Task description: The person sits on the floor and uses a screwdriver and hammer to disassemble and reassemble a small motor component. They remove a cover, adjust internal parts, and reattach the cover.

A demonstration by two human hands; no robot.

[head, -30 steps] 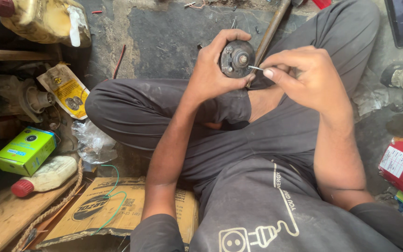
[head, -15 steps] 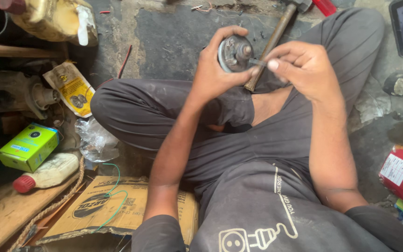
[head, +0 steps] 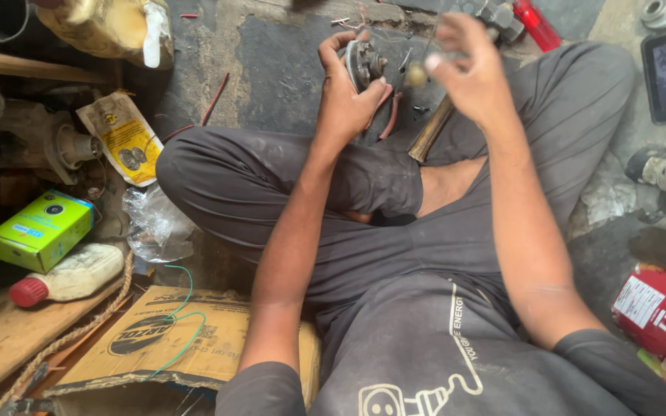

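A dirty grey floor (head: 287, 69) lies under a person sitting cross-legged. The left hand (head: 348, 100) is wrapped tight around a small round metal part (head: 364, 63), held up over the knee. Just right of the metal part, the right hand (head: 468, 73) is blurry; its fingers pinch together, but I cannot tell on what. Below the metal part lies a wooden handle (head: 429, 135). Far left of it sits a green box (head: 40, 229).
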